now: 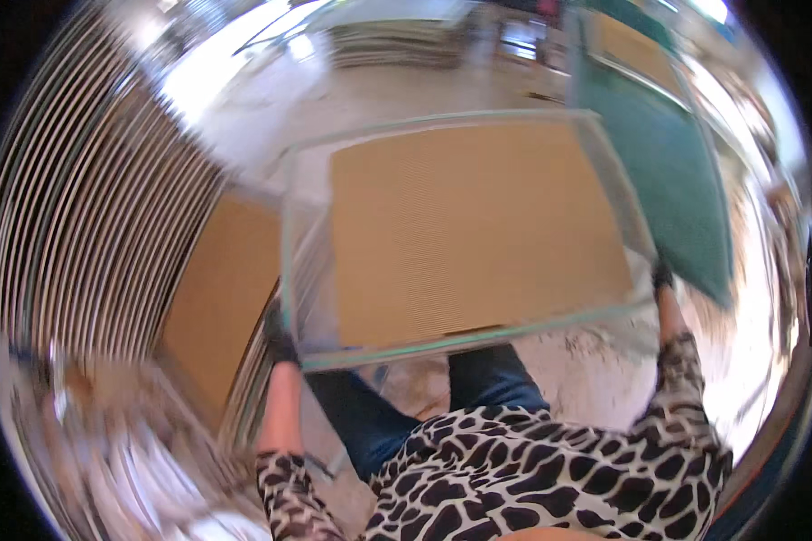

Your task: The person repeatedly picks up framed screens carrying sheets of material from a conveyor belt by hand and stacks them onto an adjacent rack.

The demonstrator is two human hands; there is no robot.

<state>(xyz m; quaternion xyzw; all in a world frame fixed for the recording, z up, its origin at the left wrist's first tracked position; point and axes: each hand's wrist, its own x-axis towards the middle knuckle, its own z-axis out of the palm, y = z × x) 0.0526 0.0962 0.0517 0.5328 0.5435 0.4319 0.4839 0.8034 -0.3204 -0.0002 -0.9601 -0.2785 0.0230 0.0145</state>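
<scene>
Between my two hands I carry a large glass pane [307, 243], clear with greenish edges, held in front of my body above the floor. A brown corrugated cardboard sheet [478, 225] lies against it and covers most of its area; a margin of bare glass shows around it. My left hand [281, 335], in a dark glove, grips the near left edge. My right hand [662, 273], also in a dark glove, grips the right edge near its near corner. The fingers of both hands are partly hidden and a little blurred.
At the left stands a long row of upright sheets [81, 198], with a brown cardboard panel [221, 288] at its near end. A flat stack of sheets [392, 41] lies at the back. Large green glass panels [645, 153] lean on the right. Below is a pale, dusty floor [595, 361].
</scene>
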